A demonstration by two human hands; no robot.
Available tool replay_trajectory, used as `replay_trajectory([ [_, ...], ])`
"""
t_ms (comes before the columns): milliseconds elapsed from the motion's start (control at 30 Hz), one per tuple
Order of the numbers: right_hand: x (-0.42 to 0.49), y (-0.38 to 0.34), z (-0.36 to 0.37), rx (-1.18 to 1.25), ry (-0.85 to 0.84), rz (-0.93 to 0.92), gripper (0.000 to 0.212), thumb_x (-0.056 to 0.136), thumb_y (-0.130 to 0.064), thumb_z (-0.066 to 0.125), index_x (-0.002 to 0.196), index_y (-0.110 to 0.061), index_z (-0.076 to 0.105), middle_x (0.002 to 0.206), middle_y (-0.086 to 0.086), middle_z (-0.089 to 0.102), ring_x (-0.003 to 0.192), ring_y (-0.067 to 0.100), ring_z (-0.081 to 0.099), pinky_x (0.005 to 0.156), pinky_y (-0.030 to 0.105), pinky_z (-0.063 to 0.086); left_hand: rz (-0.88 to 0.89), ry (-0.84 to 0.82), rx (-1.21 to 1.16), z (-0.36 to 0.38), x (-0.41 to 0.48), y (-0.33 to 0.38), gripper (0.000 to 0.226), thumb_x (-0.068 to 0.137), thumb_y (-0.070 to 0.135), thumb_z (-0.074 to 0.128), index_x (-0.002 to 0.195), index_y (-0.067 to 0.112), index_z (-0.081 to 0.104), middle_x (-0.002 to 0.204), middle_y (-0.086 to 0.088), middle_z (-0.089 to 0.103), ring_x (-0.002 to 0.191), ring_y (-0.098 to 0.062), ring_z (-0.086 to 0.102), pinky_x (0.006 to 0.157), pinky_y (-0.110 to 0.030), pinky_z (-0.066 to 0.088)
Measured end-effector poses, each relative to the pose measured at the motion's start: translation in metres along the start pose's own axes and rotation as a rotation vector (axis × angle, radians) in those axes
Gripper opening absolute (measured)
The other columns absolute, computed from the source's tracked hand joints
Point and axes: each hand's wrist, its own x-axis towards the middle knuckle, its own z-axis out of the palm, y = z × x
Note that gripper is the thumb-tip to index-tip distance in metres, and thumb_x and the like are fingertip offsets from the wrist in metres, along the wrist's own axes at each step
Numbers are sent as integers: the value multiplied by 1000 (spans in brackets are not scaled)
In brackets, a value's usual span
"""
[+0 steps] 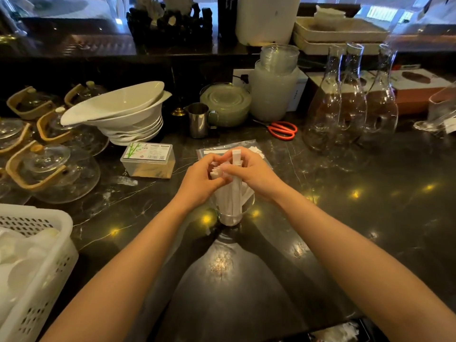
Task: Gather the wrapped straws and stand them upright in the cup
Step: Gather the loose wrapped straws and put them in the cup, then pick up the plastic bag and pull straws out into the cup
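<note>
— Both hands meet over the cup [232, 208], am I right?

— Yes. The left hand [197, 178] and the right hand [254, 174] are closed round the top of the bundle of wrapped straws [229, 193], fingers curled tight on the paper. The straws stand upright in the cup, lower ends at its bottom.

— How many straws?

— Cannot tell. The hands cover the upper part of the bundle, and the wrappers blur into one white mass. One wrapper end [236, 156] sticks up above the knuckles.

— And the cup itself?

— Clear glass, on the dark marble desk [370, 193], just in front of the person. Its rim is partly hidden by the wrists; only the lower wall and base read clearly.

— Anything behind the hands?

— A flat clear plastic bag [212, 150] lies on the desk, mostly hidden by the hands; some white wrappers show at its right edge. Left of it stands a clear plastic box [148, 160] with a bamboo label; the print is too small to read. Red-handled scissors [282, 129] lie farther back. A white basket [37, 267] is cut off at the left edge.
</note>
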Motion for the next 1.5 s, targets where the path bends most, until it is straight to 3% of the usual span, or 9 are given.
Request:
replay_trajectory([
  [133, -1, -1, -1, -88, 71, -45, 15, 86, -19, 54, 100, -15, 56, 100, 6, 58, 94, 27, 57, 82, 38, 48, 72, 75, 36, 0, -1, 1, 26, 79, 16, 63, 105, 20, 60, 97, 0, 64, 86, -11, 60, 76, -23, 49],
  [333, -2, 4, 5, -234, 82, -68, 20, 91, -15, 45, 94, -1, 59, 81, 2, 56, 83, 20, 52, 76, 33, 41, 90, 131, 114, 1, -1, -2, 24, 79, 11, 63, 101, 5, 65, 95, -14, 72, 83, -11, 62, 72, -17, 47],
  [467, 0, 10, 7, -383, 67, -59, 29, 95, -16, 36, 102, -3, 61, 100, 16, 64, 94, 24, 56, 76, 25, 38, 160, 136, 283, -1, 1, -8, 22, 80, 16, 62, 99, 6, 67, 92, -16, 71, 85, -23, 63, 75, -37, 52],
  [633, 2, 11, 8, -422, 24, -11, 30, 96, -16, 34, 85, 0, 57, 72, 7, 53, 70, 17, 47, 66, 31, 36, 144, 197, 404, -1, 3, -16, 23, 81, 19, 61, 100, 8, 67, 82, -6, 48, 74, -22, 48, 65, -40, 45],
  [833, 3, 14, 6, -441, 94, -67, 38, 91, -9, 43, 128, -11, 40, 124, 13, 53, 107, 17, 49, 86, 24, 37, 115, 217, 416, -3, 6, -22, 34, 81, 19, 61, 115, 14, 57, 96, -9, 45, 77, -16, 45, 66, -32, 43],
  [1033, 6, 15, 3, -651, 78, -230, 37, 86, 0, 49, 122, -8, 47, 122, 14, 49, 95, 7, 38, 79, 11, 26, 62, 216, 421, -2, 10, -23, 54, 80, 25, 62, 128, 20, 37, 117, -13, 46, 85, -15, 47, 69, -33, 45],
  [1267, 15, -13, -10, -526, 132, -341, 42, 84, -12, 56, 124, -9, 46, 127, 10, 49, 108, 6, 41, 89, 12, 31, 139, 199, 268, -17, 18, -13, 55, 81, 28, 60, 130, 18, 36, 126, -12, 41, 94, -14, 45, 77, -33, 45],
  [1367, 29, -24, -21, -532, 128, -293, 48, 86, -19, 55, 131, -13, 40, 136, 7, 45, 123, 12, 40, 91, 8, 24, 129, 207, 190, -27, 32, -10, 49, 86, 26, 53, 132, 17, 36, 135, -12, 40, 110, -14, 41, 89, -31, 38],
  [1500, 54, -23, -37, -570, 20, -129, 56, 88, -27, 53, 138, -17, 29, 147, 4, 35, 134, 16, 32, 99, 21, 25, -11, 195, 98, -37, 60, -21, 42, 90, 25, 45, 132, 20, 39, 139, -12, 43, 127, -23, 39, 97, -33, 34],
])
